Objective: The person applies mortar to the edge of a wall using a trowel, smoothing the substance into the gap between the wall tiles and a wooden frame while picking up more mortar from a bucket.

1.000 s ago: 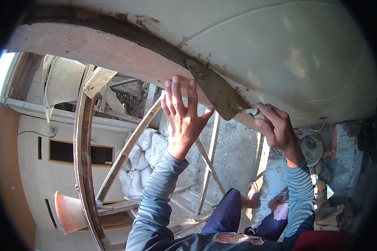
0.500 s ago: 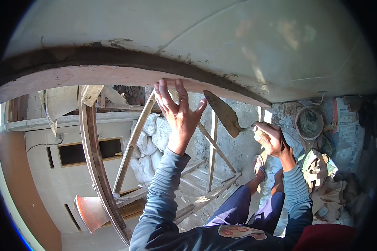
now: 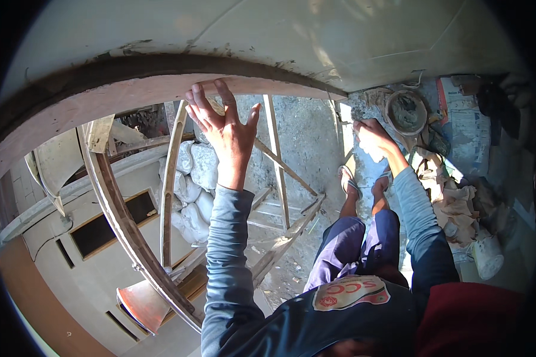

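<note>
My left hand point(image 3: 225, 134) is raised with its fingers apart, the fingertips resting against the pale wooden board point(image 3: 131, 92) along the wall's lower edge. A dark strip of mortar point(image 3: 178, 63) runs between that board and the smooth greenish wall panel point(image 3: 268, 30). To the right, my right hand point(image 3: 375, 140) is closed round the handle of a trowel point(image 3: 342, 117). The blade is turned nearly edge-on, so little of it shows. Just beyond that hand stands a round bucket point(image 3: 421, 123) with grey wet mix inside.
Wooden scaffolding with a curved-looking beam point(image 3: 116, 208) and slanting posts stands at left. White filled sacks point(image 3: 190, 190) are piled behind it. Crumpled brown paper point(image 3: 452, 208) and a printed sheet point(image 3: 467, 131) lie at right. An orange-white container point(image 3: 143, 306) is at lower left.
The trowel has come away from the board's edge toward the bucket, its blade turning edge-on. My left hand stays on the board. The whole view has shifted to the right.
</note>
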`<state>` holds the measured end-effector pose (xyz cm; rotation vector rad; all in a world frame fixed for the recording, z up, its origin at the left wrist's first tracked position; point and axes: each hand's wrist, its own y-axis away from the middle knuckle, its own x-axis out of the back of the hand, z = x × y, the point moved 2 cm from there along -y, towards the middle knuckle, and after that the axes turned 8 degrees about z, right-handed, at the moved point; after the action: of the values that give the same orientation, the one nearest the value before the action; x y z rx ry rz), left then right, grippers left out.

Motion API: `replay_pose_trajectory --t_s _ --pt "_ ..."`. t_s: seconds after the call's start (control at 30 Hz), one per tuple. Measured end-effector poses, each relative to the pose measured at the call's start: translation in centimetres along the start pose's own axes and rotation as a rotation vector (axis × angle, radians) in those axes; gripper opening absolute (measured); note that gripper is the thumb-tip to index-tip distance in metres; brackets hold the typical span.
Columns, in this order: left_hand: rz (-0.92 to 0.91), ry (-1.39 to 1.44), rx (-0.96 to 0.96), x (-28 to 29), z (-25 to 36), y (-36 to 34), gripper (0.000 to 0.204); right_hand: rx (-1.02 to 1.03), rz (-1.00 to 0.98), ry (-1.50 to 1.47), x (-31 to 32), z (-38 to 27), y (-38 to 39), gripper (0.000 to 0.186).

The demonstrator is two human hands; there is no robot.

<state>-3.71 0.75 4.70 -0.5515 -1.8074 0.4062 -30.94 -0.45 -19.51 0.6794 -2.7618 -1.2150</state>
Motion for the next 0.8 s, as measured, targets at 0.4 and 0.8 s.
replay_pose_trajectory --t_s 0.4,0.8 --pt "-0.026 0.038 -0.011 -0.1 0.7 0.0 0.116 0.147 -0.073 -0.139 -1.7 -1.2 -0.7 0.031" --pt "-0.079 0.012 -0.035 -0.1 0.7 0.1 0.105 0.193 -0.169 -0.092 -3.3 -14.1 14.1 0.031"
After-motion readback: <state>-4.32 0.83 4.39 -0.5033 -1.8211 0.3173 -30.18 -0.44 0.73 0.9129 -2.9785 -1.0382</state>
